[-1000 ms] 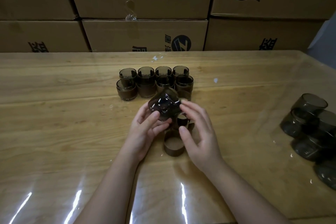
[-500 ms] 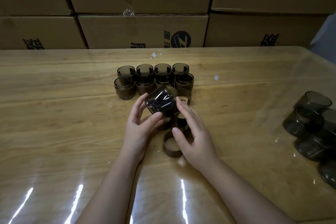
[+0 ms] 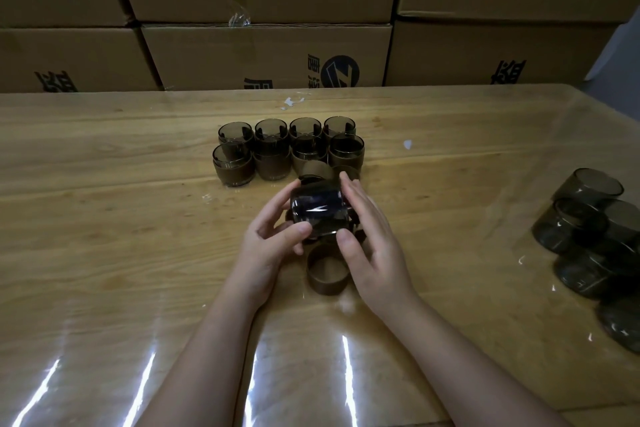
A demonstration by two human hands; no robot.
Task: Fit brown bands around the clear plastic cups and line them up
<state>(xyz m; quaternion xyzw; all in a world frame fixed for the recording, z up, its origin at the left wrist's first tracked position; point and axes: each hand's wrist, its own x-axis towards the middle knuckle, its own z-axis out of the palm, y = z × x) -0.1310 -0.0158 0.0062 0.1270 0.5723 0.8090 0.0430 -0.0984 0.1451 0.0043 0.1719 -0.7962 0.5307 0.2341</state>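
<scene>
Bare desk (image 3: 104, 253) runs along the left and near sides. The left hand (image 3: 270, 243) and right hand (image 3: 374, 239), round a held cup (image 3: 320, 211), fill the middle, with a loose band (image 3: 327, 276) between the wrists. Beyond stand two rows of banded cups (image 3: 289, 152). Bare cups (image 3: 588, 243) crowd the right edge, and stacked cartons (image 3: 266, 52) wall the far side.

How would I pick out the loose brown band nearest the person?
On the wooden table, find the person's left hand and right hand holding a dark clear plastic cup. Below it, between the wrists, stands a brown ring-shaped band. Unlike those on the lined-up cups, it is empty.
</scene>
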